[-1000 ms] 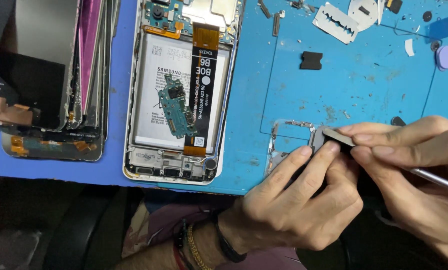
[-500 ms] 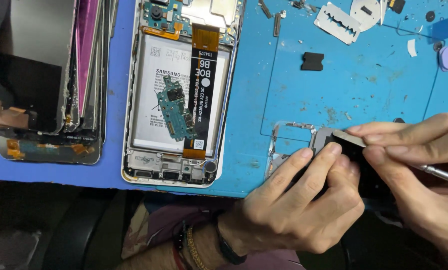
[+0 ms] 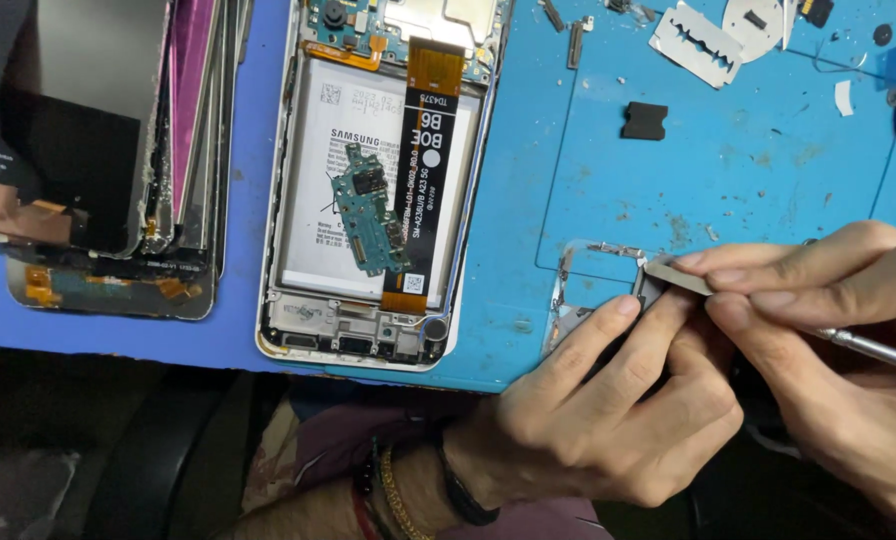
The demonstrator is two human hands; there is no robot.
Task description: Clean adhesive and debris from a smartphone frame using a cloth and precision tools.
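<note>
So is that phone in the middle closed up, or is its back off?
Back off. The phone lies with its white battery, an orange-ended flex cable and a loose green board exposed.

A: Start from the bright blue mat point(image 3: 728, 170). What lies on it?

B: An opened phone point(image 3: 368, 180) left of its middle, white-framed, with a white battery point(image 3: 318, 190). A black ribbon point(image 3: 430, 170) with orange ends crosses it, beside a small teal-green board point(image 3: 368, 222).

A: And right of the phone?

B: A small black square point(image 3: 644, 120), then a silver razor blade point(image 3: 696, 42) at the mat's top.

A: The mat's far left?

B: Stacked panels point(image 3: 98, 160), black and grey, one edge magenta.

A: Near edge?

B: A silver tool shaft point(image 3: 873, 348), and a wrist with black, gold and red bands point(image 3: 408, 490).
</note>
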